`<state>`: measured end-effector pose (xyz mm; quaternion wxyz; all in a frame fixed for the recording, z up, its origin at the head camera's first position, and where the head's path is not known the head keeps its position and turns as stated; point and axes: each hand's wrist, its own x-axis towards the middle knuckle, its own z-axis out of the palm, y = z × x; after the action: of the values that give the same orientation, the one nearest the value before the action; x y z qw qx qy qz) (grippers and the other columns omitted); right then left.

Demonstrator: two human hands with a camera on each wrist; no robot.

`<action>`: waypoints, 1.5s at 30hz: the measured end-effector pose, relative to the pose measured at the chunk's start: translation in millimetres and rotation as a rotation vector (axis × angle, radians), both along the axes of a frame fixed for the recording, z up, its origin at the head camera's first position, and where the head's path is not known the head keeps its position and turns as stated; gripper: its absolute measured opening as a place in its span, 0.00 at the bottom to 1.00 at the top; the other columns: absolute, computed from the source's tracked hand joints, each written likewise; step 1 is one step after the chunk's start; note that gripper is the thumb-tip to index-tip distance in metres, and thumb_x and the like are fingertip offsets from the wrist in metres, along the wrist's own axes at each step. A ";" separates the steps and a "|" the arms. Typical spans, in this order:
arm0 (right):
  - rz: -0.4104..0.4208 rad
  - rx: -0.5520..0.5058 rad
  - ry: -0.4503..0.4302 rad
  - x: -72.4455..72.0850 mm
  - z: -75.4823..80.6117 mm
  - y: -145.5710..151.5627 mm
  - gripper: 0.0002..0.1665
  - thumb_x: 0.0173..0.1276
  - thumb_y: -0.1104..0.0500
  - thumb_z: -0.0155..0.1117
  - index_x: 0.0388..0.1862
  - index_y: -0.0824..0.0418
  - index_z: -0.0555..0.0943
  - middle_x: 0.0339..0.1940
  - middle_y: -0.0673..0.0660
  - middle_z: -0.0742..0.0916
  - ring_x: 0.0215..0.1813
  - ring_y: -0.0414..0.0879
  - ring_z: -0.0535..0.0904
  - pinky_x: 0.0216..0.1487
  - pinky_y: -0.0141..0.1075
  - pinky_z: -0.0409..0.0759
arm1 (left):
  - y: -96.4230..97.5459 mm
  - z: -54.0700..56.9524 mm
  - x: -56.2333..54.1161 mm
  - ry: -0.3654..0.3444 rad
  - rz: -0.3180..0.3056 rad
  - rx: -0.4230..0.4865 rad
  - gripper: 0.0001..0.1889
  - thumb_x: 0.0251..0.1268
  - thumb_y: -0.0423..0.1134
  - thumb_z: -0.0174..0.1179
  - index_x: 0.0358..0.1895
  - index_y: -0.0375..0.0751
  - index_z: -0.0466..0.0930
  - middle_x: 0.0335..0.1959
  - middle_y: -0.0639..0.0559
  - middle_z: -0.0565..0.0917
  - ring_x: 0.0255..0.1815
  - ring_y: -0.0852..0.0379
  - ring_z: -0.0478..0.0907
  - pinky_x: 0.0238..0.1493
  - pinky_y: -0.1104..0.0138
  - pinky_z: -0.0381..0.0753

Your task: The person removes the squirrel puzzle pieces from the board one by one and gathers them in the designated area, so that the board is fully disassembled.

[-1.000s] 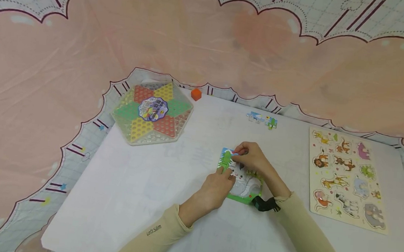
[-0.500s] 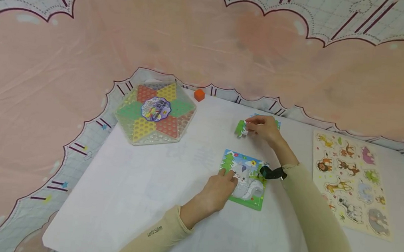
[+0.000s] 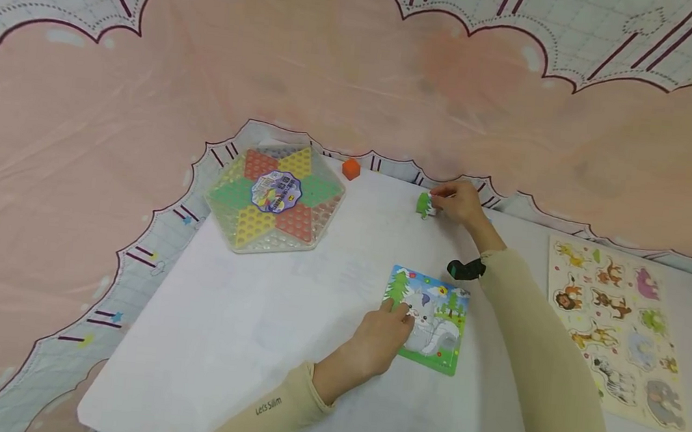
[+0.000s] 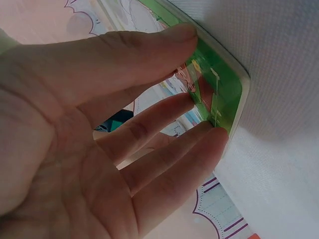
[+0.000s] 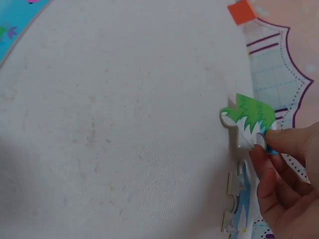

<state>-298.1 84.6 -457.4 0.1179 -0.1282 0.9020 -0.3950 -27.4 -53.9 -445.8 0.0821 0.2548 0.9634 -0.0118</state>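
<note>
A square cat jigsaw puzzle [image 3: 430,347] lies on the white table in front of me. My left hand [image 3: 372,338] rests on its left side; the left wrist view has the thumb and extended fingers touching the puzzle's face at a corner. Near the far table edge my right hand [image 3: 461,202] pinches a green-and-white tree jigsaw piece [image 5: 254,117] between thumb and fingers, its free end sticking out to the left. Below it in the right wrist view lie blue loose jigsaw pieces [image 5: 241,201]; the right hand mostly hides them from the head view.
A hexagonal Chinese checkers board [image 3: 273,199] lies at the far left, with an orange block [image 3: 351,169] beside it. On the right is a wooden animal peg puzzle [image 3: 619,336], partly covered by the right sleeve. A patterned cloth [image 3: 358,73] rises behind the table.
My right hand has moved from the cat puzzle to the far table edge, with the tree jigsaw piece in its fingers. The left hand has stayed on the puzzle.
</note>
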 end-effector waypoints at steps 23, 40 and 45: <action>-0.018 0.150 -0.024 -6.3 -6.9 -6.1 0.15 0.70 0.60 0.61 0.46 0.71 0.84 0.47 0.66 0.83 0.47 0.55 0.75 0.51 0.45 0.73 | 0.0 -1.5 0.5 0.015 -0.013 -0.011 0.26 0.54 0.40 0.73 0.59 0.45 0.81 0.49 0.52 0.77 0.45 0.56 0.72 0.25 0.73 0.78; 0.115 0.132 -0.038 -6.9 -9.4 4.1 0.24 0.58 0.62 0.74 0.52 0.72 0.82 0.53 0.67 0.80 0.55 0.59 0.71 0.61 0.50 0.69 | -1.1 -2.9 1.1 0.017 -0.010 -0.005 0.27 0.53 0.40 0.74 0.59 0.45 0.81 0.48 0.53 0.77 0.44 0.57 0.71 0.25 0.73 0.77; 0.113 0.132 -0.045 -5.8 -10.2 5.6 0.24 0.59 0.62 0.73 0.54 0.71 0.81 0.54 0.67 0.80 0.55 0.59 0.71 0.61 0.50 0.69 | -0.3 -2.4 1.1 0.012 -0.008 0.002 0.27 0.53 0.39 0.73 0.59 0.45 0.81 0.49 0.53 0.77 0.44 0.57 0.71 0.25 0.73 0.77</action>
<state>-303.9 90.2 -467.6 0.1685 -0.1618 0.9145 -0.3302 -26.3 -54.2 -448.1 0.0762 0.2585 0.9629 -0.0128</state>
